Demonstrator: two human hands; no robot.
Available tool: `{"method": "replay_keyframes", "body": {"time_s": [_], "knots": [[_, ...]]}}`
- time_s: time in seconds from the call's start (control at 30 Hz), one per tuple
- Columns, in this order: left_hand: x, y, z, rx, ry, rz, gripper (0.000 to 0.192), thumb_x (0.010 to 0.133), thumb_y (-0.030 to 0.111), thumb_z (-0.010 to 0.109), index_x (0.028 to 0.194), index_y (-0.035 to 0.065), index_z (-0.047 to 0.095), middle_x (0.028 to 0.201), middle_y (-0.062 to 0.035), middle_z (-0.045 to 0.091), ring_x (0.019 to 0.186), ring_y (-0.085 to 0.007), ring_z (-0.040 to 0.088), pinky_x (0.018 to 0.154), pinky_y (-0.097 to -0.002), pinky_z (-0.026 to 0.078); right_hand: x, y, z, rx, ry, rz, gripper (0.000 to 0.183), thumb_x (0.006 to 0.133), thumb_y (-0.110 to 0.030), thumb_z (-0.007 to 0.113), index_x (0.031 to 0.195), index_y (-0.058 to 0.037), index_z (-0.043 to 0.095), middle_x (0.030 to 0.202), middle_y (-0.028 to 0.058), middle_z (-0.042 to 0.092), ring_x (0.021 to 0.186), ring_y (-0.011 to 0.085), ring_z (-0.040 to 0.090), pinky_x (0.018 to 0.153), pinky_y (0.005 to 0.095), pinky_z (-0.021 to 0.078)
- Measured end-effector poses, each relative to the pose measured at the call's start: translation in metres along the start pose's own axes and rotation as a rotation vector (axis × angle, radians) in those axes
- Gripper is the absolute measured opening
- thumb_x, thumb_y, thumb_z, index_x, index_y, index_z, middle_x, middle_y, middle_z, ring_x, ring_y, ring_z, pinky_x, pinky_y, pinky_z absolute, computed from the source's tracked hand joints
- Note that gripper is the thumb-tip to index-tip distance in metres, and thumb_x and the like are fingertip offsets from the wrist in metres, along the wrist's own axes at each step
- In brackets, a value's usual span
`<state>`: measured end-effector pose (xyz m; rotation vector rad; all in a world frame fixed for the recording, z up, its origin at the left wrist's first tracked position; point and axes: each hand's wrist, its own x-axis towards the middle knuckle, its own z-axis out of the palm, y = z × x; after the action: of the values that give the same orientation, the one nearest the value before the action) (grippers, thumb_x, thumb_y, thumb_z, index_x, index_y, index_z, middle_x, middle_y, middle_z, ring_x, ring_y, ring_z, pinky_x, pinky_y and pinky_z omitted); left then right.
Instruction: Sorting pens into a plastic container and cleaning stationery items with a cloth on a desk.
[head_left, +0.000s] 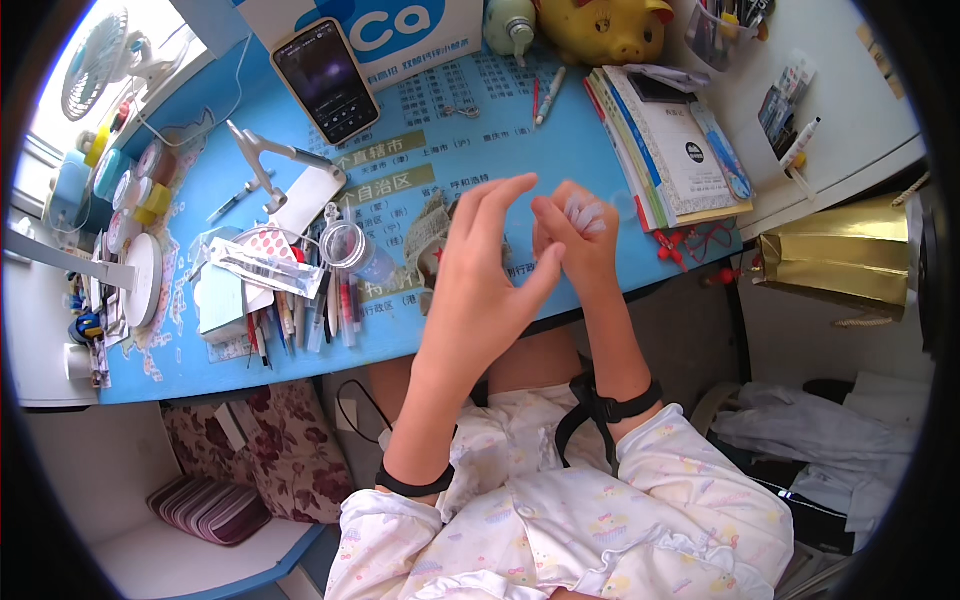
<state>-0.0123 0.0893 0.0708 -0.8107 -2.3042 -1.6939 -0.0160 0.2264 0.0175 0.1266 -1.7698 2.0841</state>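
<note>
My left hand (487, 251) is raised over the blue desk mat (390, 341), its fingers apart and nothing seen between them. Close beside it on the right, my right hand (577, 232) is closed around a bundle of whitish translucent pieces (585, 214), which shows between the fingers; what they are I cannot tell. Behind my left hand, partly hidden, lies a grey-green cloth item with a red star (424, 247). A clear plastic cup (367, 259) stands or lies to the left of that cloth, beside several pens (346, 307).
A phone (326, 81) leans on a box at the back, near a folding stand (262, 161). Stacked books (675, 150) lie at the right, a yellow piggy bank (604, 30) behind. A round white lamp base (142, 280) and a small fan (96, 61) are at the left.
</note>
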Motion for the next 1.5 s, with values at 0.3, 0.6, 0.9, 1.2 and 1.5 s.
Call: {"method": "replay_keyframes", "body": {"time_s": [0.3, 0.6, 0.9, 1.2, 1.5], "knots": [[-0.032, -0.004, 0.046, -0.008, 0.029, -0.111, 0.077, 0.078, 0.002, 0.065, 0.143, -0.0006, 0.023, 0.133, -0.0219, 0.047, 0.122, -0.0358, 0.049, 0.101, -0.0406, 0.041, 0.003, -0.01, -0.004, 0.116, 0.013, 0.03, 0.028, 0.095, -0.015, 0.058, 0.07, -0.0063, 0.048, 0.053, -0.0019, 0.046, 0.042, 0.0043, 0.04, 0.039, 0.0216, 0.0322], [-0.029, -0.024, 0.058, -0.017, -0.052, -0.154, 0.087, 0.075, 0.006, 0.07, 0.145, 0.0034, 0.018, 0.121, -0.0226, 0.057, 0.113, -0.0408, 0.055, 0.089, -0.0417, 0.047, -0.004, -0.015, -0.017, -0.02, -0.023, 0.0, 0.025, 0.095, -0.013, 0.056, 0.073, -0.0043, 0.05, 0.056, -0.0007, 0.048, 0.05, 0.0051, 0.043, 0.047, 0.0217, 0.0368], [-0.016, -0.042, 0.068, -0.212, -0.157, -0.188, 0.065, 0.077, 0.007, 0.07, 0.134, 0.0062, 0.04, 0.113, -0.0235, 0.061, 0.102, -0.0382, 0.061, 0.08, -0.0409, 0.051, -0.007, -0.011, -0.029, -0.149, -0.012, -0.108, 0.023, 0.096, -0.011, 0.05, 0.075, -0.0008, 0.051, 0.078, 0.0019, 0.053, 0.069, 0.0071, 0.046, 0.062, 0.0213, 0.0402], [-0.021, -0.052, 0.075, -0.117, -0.117, -0.024, 0.025, 0.083, 0.006, 0.062, 0.104, 0.0003, 0.05, 0.089, -0.0175, 0.061, 0.083, -0.0389, 0.058, 0.07, -0.046, 0.046, -0.002, -0.016, -0.026, -0.399, -0.013, -0.23, 0.021, 0.09, -0.005, 0.058, 0.071, 0.0005, 0.051, 0.084, 0.0055, 0.056, 0.069, 0.0103, 0.049, 0.063, 0.0233, 0.041], [-0.019, -0.053, 0.078, 0.076, -0.135, 0.128, 0.015, 0.081, 0.004, 0.059, 0.091, -0.0004, 0.049, 0.085, -0.0159, 0.056, 0.084, -0.0338, 0.055, 0.075, -0.0422, 0.043, -0.004, -0.019, -0.026, -0.434, 0.075, -0.187, 0.018, 0.089, 0.0, 0.058, 0.071, 0.0016, 0.052, 0.081, 0.0078, 0.059, 0.073, 0.0131, 0.054, 0.066, 0.0252, 0.0434]]}}
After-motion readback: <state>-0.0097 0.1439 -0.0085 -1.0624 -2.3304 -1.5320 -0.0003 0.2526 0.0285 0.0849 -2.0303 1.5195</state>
